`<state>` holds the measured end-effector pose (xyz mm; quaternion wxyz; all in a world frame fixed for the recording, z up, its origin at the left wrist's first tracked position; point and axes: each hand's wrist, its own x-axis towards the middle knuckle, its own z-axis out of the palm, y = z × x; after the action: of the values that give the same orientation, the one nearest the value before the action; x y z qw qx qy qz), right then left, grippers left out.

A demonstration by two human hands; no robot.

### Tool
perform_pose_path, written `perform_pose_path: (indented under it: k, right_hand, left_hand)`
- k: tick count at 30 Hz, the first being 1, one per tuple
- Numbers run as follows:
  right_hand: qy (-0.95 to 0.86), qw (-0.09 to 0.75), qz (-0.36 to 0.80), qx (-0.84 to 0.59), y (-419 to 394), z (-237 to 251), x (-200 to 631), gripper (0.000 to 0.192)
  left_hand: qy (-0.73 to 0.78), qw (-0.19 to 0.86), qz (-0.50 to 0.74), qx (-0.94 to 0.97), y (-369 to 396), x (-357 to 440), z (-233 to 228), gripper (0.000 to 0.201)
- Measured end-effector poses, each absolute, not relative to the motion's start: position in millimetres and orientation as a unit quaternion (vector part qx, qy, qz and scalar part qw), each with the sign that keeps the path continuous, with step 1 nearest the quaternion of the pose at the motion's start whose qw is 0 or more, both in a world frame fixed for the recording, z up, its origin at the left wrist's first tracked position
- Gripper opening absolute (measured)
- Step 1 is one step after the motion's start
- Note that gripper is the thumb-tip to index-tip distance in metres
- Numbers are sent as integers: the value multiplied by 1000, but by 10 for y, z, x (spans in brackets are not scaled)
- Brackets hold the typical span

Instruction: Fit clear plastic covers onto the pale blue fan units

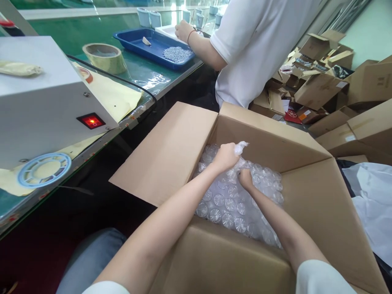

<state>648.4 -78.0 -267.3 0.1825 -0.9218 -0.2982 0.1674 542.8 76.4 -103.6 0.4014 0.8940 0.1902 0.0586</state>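
An open cardboard box [269, 143] stands in front of me, holding a clear plastic bag [232, 204] full of several small round transparent parts. My left hand [226, 156] is closed around the gathered top of the bag, near the box's far wall. My right hand [245, 178] sits just below it, fingers closed on the bag's plastic near the neck. Both forearms reach down into the box.
A white machine [45, 102] with a lit red switch stands on the green bench at left, beside a tape roll [104, 57]. Another person in a white shirt [260, 45] works at a blue tray [153, 45]. Cardboard boxes [337, 81] are piled at right.
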Motion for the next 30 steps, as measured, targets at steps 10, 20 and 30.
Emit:
perform_pose_path:
  k: [10,20,30]
  right_hand:
    - [-376,363,170,-835,-723,-1797,6669,21]
    - [-325,308,275,-851,-1238,-2512,5772,25]
    - [-369,263,288,-844,-1397,-2948,5862,19]
  left_hand:
    - [135,353,-65,923,658,5420,-1124,21]
    - [153,392,-10,907,710,5432,-1050,25]
    - [173,360,-73,914,671,5439,-1137,34]
